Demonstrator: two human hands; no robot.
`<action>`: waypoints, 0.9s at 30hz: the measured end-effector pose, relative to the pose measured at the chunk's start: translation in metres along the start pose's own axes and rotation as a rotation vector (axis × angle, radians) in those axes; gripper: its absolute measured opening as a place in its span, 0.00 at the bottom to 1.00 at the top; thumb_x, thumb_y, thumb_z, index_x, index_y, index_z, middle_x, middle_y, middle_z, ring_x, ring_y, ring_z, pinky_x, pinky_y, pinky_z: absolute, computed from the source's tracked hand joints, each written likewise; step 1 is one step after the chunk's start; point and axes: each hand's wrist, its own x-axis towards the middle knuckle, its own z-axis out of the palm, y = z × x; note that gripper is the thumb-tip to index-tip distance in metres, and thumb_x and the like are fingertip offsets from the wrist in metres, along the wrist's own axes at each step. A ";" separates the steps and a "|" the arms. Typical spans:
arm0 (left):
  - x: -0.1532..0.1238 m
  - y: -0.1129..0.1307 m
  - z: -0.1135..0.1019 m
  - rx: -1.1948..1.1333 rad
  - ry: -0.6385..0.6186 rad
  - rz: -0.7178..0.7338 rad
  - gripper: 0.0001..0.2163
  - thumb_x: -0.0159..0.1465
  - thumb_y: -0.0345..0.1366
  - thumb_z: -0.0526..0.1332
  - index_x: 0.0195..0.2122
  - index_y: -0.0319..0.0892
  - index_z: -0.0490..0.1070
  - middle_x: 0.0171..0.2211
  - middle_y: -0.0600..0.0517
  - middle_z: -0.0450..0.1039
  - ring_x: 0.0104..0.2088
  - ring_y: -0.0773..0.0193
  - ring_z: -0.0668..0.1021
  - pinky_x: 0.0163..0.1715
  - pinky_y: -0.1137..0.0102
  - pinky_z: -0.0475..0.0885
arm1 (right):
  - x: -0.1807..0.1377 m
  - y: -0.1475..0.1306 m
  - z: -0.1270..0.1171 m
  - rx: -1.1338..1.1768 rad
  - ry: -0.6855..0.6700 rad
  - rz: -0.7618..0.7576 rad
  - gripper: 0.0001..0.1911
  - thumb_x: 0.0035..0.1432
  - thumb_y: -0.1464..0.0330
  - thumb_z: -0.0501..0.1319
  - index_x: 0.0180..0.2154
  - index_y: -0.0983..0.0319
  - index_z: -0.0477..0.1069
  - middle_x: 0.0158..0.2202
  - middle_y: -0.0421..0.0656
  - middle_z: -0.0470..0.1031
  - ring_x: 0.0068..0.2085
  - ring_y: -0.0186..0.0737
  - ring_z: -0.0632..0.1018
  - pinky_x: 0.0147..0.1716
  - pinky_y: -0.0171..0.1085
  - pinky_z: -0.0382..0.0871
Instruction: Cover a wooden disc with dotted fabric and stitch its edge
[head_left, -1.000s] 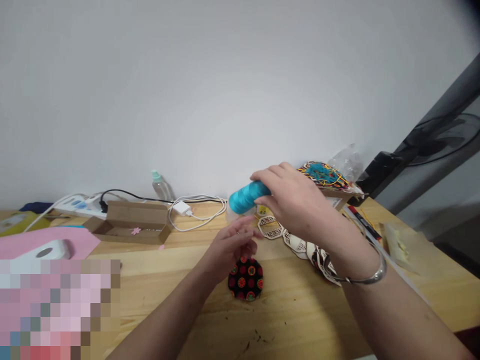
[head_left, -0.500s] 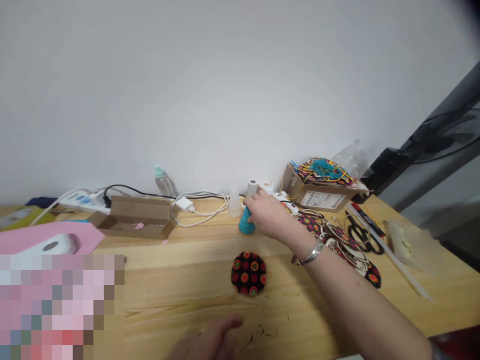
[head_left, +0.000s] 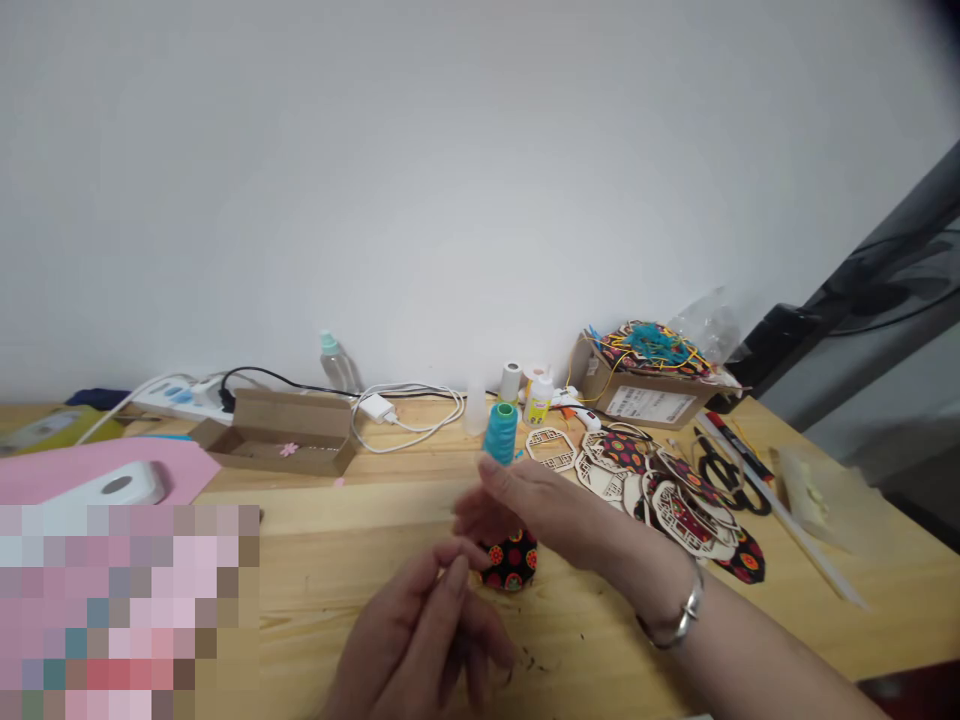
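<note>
Bright even light, soft shadows, lower hand (head_left: 420, 635) slightly blurred.

Teal thread cone (head_left: 500, 433) stood upright on the tabletop (head_left: 600, 620), open core end up, just beyond your right hand (head_left: 540, 510); contact unclear. Round black fabric piece (head_left: 517, 562), printed with red-and-green medallions, lay flat, partly hidden beneath that hand. Your left hand (head_left: 416, 640) was nearest you, fingertips drawn together; any held item unresolved.

There was just a small gap to reach through between the blue thread spool (head_left: 500, 434) and the pile of wood cutouts (head_left: 622, 475).
</note>
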 end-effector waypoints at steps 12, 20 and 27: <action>0.065 0.020 0.000 -0.075 -0.044 0.137 0.11 0.58 0.39 0.60 0.29 0.34 0.73 0.28 0.43 0.80 0.11 0.81 0.59 0.13 0.78 0.51 | 0.005 -0.087 -0.082 0.177 0.364 -0.457 0.35 0.58 0.44 0.37 0.46 0.66 0.62 0.50 0.57 0.70 0.49 0.45 0.74 0.42 0.43 0.71; 0.062 0.034 -0.007 -0.065 -0.070 0.074 0.10 0.55 0.38 0.61 0.27 0.36 0.75 0.29 0.42 0.80 0.11 0.80 0.58 0.11 0.78 0.47 | -0.059 -0.070 -0.111 -0.593 0.724 -0.350 0.19 0.53 0.52 0.57 0.32 0.61 0.74 0.24 0.44 0.75 0.29 0.42 0.77 0.30 0.41 0.69; 0.054 0.040 0.010 -0.013 -0.271 -0.017 0.09 0.55 0.37 0.61 0.28 0.36 0.75 0.26 0.41 0.80 0.11 0.78 0.60 0.11 0.77 0.47 | -0.051 -0.031 -0.054 -0.643 0.437 -0.535 0.18 0.61 0.63 0.52 0.52 0.59 0.66 0.51 0.47 0.71 0.50 0.41 0.71 0.47 0.43 0.65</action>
